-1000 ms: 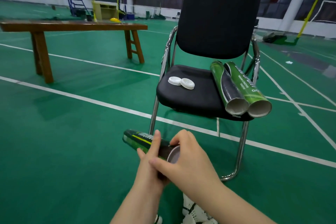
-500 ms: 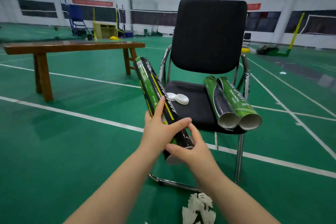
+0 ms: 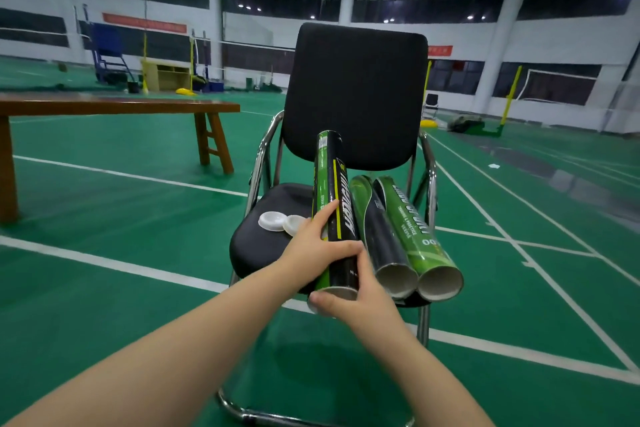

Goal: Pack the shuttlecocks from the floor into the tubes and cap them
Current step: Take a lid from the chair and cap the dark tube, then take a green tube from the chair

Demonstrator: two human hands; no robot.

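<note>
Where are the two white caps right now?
Head view: the white caps lie on the chair seat, left of the held tube, just beyond the left hand.

Chair (image 3: 356, 97) standing mid-scene on the floor (image 3: 104, 288), seat facing near. Two caps (image 3: 273, 220) lying just beside each other on the seat's left part. Two tubes (image 3: 382, 236) lying side by side on the seat's right part, near ends jutting past its near edge. Held tube (image 3: 334, 191) slanting just left of them, far end rising before the backrest. Left grip (image 3: 311, 253) wrapping its lower part, right grip (image 3: 360, 302) holding its near end. Bench (image 3: 114, 106) standing far left, well apart from the chair.
</note>
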